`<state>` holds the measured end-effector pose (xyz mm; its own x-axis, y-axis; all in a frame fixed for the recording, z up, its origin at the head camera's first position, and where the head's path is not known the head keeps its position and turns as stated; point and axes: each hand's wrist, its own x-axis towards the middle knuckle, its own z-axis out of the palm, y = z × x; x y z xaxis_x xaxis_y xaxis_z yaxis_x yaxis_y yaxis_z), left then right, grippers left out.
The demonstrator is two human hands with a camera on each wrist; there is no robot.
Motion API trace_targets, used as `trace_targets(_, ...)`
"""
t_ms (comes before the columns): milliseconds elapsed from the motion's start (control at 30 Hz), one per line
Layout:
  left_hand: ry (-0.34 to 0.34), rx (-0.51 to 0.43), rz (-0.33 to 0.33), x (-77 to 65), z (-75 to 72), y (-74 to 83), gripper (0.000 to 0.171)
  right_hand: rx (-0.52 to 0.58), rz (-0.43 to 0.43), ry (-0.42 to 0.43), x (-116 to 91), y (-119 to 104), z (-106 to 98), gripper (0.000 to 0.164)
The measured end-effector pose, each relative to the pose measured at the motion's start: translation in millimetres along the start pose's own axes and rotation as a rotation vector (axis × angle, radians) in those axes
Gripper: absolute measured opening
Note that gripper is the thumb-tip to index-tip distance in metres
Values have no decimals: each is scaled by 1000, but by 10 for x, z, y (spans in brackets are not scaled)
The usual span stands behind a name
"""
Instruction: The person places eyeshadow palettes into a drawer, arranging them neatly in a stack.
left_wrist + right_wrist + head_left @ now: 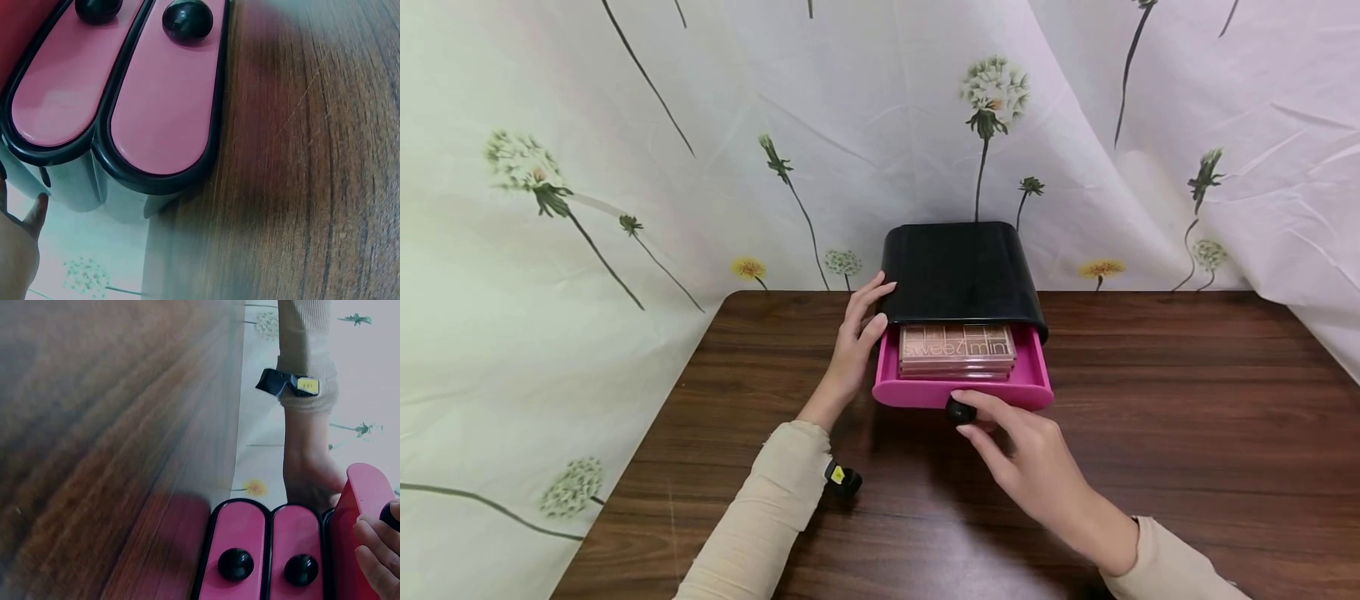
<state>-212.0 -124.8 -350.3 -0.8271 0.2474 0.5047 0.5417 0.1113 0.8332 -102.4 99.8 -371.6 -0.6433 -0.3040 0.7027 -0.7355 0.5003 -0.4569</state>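
A black drawer cabinet (955,271) with a glossy top stands on the table against the cloth. Its top pink drawer (917,394) is pulled out. Inside lies a stack of flat makeup palettes (957,346), the upper one lettered "sweet mint". My right hand (1037,458) pinches the drawer's round black knob (959,412) between thumb and fingers. Against the cabinet's left side, my left hand (856,333) rests with fingers extended; only part of it shows in the left wrist view. Two lower pink drawers (236,528) are closed, each with a black knob.
Brown wood-grain table (1187,400) extends on both sides of the cabinet. Behind it hangs a white cloth (880,100) printed with dandelions. A small black wrist camera (844,479) with a yellow label is strapped at the left sleeve.
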Motion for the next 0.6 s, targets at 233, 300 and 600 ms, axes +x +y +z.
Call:
trace_targets(233, -1, 3, 14, 4, -4, -16, 48, -24, 43, 9, 109, 137, 42, 46)
trace_targets(300, -2, 3, 20, 3, -4, -15, 48, -26, 47, 16, 141, 172, 59, 47)
trace_targets(600, -8, -4, 31, 0, -2, -24, 48, -53, 65, 50, 267, 330, 140, 43)
